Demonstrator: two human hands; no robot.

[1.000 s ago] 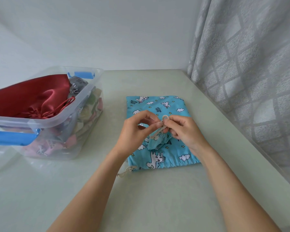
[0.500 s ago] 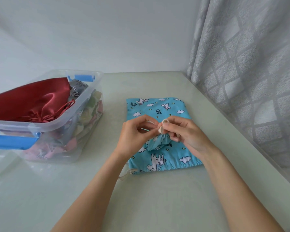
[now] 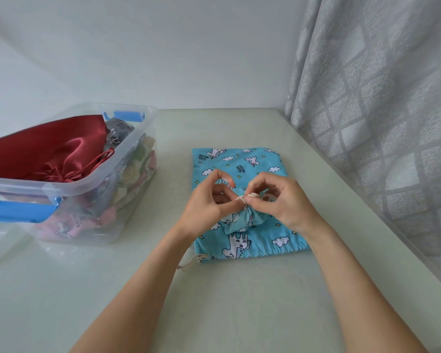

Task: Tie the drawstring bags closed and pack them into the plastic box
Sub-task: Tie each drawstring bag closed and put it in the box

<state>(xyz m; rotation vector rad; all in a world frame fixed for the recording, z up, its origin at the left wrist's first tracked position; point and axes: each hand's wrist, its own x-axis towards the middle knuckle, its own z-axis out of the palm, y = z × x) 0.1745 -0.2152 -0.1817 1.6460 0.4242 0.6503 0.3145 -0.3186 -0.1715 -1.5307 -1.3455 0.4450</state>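
Small blue unicorn-print bag [image 3: 242, 220], mouth gathered, held just above a larger flat bag [image 3: 239, 161] of the same print, near the middle of the pale bench [image 3: 239, 301]. Left hand [image 3: 209, 202] pinching the cream drawstring [image 3: 247, 197] at the gathered neck, thumb and forefinger curled. Right hand [image 3: 280, 200] pinching the same cord from the other side, fingertips almost touching the left's. Off to the left, well apart: clear plastic box [image 3: 127, 159] with blue latches, a red satin bag [image 3: 49, 151] on top of other bags inside. Patterned grey curtain [image 3: 379, 110] along the right edge.
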